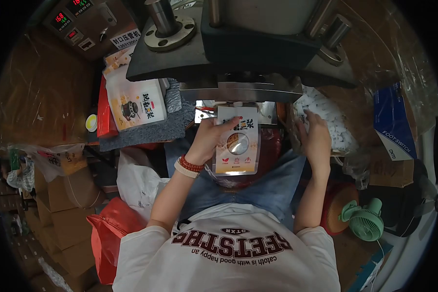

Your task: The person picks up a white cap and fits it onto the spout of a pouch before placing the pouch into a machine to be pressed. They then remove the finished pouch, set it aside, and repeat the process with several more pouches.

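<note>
My left hand, with a red bead bracelet and a pale band at its wrist, grips a printed stand-up pouch by its left side, thumb across the front. The pouch is upright below the metal jaw of a press, with a small white spout at its top edge. My right hand is at the near left side of a heap of small white plastic pieces. Its thumb and fingers are bent and apart; I make out nothing between them.
More printed pouches lie on a grey cloth at the left. A control box with red digits stands behind them. To the right are a blue-and-white carton and a small green fan. A red bag hangs at lower left.
</note>
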`<move>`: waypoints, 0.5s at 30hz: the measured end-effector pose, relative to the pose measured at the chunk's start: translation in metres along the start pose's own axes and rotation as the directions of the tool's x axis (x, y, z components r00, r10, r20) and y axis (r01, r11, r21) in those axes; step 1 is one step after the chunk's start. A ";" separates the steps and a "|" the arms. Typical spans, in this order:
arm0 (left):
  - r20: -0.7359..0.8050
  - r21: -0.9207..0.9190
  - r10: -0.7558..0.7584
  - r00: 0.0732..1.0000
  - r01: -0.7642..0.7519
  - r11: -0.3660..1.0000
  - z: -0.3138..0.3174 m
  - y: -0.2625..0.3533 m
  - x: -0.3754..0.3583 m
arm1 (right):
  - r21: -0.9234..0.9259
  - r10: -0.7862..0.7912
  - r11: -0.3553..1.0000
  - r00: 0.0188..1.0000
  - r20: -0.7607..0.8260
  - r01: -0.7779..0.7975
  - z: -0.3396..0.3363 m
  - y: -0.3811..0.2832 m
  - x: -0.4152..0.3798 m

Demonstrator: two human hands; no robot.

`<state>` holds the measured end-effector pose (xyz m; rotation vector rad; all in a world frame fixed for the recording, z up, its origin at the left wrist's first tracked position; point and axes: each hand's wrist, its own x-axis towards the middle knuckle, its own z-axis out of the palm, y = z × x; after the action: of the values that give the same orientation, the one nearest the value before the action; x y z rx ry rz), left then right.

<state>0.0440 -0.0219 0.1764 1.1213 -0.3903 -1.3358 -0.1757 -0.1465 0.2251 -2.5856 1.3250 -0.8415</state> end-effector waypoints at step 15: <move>0.081 0.925 0.585 0.807 0.158 -0.346 -0.145 0.028 -0.067 | 0.094 -0.073 0.994 0.988 0.135 0.060 0.007 0.024 0.006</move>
<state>0.1551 0.0938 0.1556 2.5294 -1.4958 0.2181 -0.1864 -0.1673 0.2138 -2.5784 1.1425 -0.6999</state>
